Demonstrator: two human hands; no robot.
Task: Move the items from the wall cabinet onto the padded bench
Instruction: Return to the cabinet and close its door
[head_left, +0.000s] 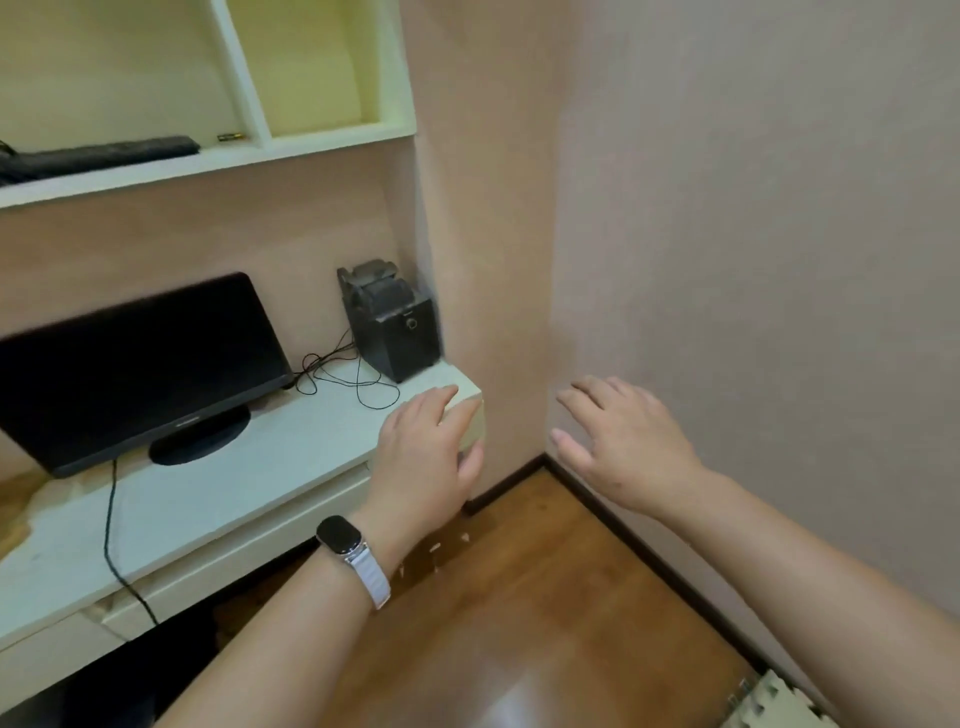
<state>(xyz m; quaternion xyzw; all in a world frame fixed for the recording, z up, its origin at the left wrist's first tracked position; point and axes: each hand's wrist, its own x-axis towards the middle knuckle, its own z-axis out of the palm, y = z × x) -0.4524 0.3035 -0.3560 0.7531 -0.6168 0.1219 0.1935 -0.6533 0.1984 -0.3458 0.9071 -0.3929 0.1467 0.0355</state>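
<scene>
Glossy wood floor (545, 597); matt painted desk (208, 493).

The wall cabinet (332, 136) is a pale cream open unit, well above and to the left of the fingers (441, 400) of the left hand, with upright dividers forming compartments. On its bottom shelf lies a flat black keyboard-like item (98, 156), long side along the shelf edge, farthest up and left of those fingers. Beside it, nearer the divider, rests a small dark-and-gold object (231, 137), too small to identify. The right-hand compartment holds nothing visible.
</scene>
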